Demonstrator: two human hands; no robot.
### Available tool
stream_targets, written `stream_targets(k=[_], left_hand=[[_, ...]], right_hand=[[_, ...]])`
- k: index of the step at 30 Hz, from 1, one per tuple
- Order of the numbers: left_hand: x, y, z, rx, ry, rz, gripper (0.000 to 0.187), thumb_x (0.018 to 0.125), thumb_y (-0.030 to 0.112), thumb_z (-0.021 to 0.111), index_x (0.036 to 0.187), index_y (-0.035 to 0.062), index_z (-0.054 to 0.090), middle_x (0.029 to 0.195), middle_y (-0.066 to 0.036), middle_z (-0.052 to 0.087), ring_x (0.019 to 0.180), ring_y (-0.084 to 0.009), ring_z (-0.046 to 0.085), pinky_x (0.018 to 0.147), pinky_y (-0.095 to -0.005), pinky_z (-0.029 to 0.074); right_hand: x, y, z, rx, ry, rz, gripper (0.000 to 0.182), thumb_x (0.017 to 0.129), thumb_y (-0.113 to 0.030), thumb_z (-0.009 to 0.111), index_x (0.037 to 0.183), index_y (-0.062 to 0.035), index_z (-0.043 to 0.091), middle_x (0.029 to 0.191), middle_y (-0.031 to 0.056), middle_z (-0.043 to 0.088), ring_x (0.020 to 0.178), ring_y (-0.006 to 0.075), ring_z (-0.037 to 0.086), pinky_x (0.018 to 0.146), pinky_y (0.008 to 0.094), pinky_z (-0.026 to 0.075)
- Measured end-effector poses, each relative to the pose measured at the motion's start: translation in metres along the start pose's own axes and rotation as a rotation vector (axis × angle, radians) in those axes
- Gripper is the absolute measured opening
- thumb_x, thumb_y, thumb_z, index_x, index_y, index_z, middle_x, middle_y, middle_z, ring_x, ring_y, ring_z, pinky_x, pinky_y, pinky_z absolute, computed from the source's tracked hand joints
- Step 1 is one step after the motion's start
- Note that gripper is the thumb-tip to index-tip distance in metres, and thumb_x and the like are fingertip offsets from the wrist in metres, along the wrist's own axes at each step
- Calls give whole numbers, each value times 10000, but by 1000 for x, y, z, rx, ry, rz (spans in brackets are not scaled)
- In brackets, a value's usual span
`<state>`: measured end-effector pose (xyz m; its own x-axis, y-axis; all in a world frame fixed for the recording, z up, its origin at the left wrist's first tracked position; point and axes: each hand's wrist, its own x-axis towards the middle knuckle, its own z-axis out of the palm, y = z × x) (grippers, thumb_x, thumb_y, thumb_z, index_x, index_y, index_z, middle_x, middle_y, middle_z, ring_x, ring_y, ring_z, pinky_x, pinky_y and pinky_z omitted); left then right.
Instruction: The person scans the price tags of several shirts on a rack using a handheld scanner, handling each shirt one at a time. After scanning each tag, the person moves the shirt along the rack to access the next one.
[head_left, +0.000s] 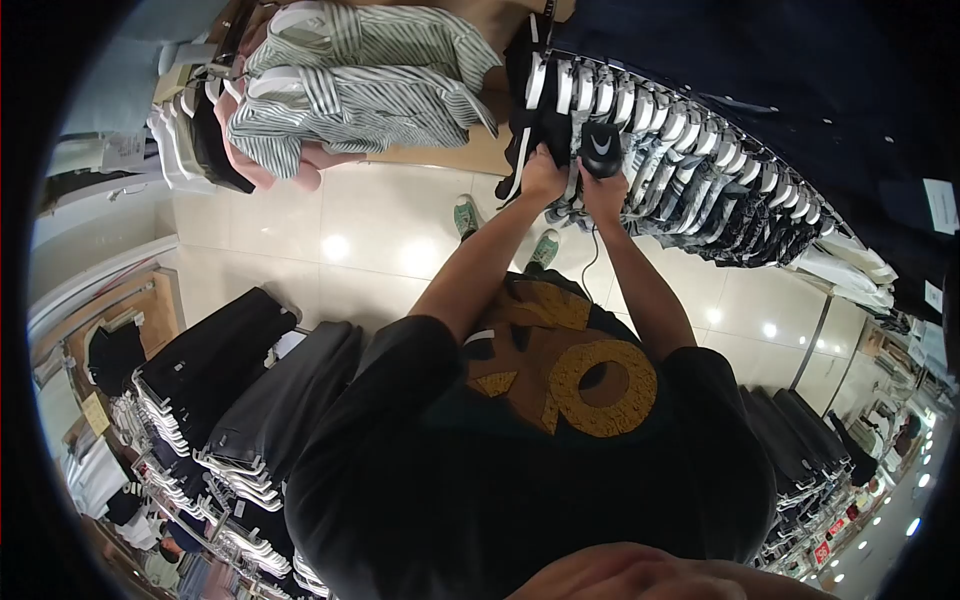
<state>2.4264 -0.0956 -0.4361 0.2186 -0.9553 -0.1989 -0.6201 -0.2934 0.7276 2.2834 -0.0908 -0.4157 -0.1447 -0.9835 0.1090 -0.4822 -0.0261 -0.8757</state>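
My right hand (605,192) is closed around a black corded handheld scanner (601,148), with a pale curved mark on its top. A thin cord (592,268) hangs below that hand. Just to the left, my left hand (543,177) has its fingers closed at the edge of a black garment (548,128) on the rack; exactly what they pinch is partly hidden. Grey patterned garments (655,185) on white hangers (625,103) hang close beside the scanner, to its right.
Striped shirts (365,110) hang at the upper left. Dark trousers (215,350) on white hangers fill racks at the lower left, with more dark trousers (790,430) at the lower right. Shiny floor tiles (370,215) lie below, under my green shoes (465,215).
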Motion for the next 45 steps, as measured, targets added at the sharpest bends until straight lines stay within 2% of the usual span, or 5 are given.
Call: stream_targets(k=[11,23,29,40,45], left_hand=[[-46,24,13,-21,54,86,419,843,132,711,1112,-51,448,953,-299,681,807,-458,712,700,-518,590],[-78,38,1,-145,50,337,463,862,141,727,1145,-73,430,910,-302,672,807,-480,697,692,-521,578],[-132,78,-58,-260,-325,364,448,953,257,734,1293,23,560,1147,-213,668,1037,-415,692,876,-485,564],[-137,211,-212,-136,119,1070,836,805,316,879,1512,96,491,1490,-179,557,1333,-396,554,1100,-463,463],[-123,256,-249,22,10,1101,309,1015,315,675,1163,50,730,964,-190,758,936,-379,738,791,-434,574]], right_hand=[[16,-41,-12,93,-62,-120,224,870,-159,856,1021,-4,796,916,112,806,861,147,759,796,301,555],[10,-51,-12,-51,-20,31,326,752,-190,903,944,28,755,891,182,783,823,309,779,758,404,587],[-15,-83,-102,-110,-171,-23,303,760,-165,880,957,32,762,896,164,790,826,261,782,768,390,589],[-69,-240,-363,0,-291,-124,583,690,-182,974,1170,8,704,982,94,763,946,187,717,920,343,558],[-50,-325,-397,-404,-306,-323,464,766,-202,954,1110,18,732,938,16,744,876,120,661,857,298,526]])
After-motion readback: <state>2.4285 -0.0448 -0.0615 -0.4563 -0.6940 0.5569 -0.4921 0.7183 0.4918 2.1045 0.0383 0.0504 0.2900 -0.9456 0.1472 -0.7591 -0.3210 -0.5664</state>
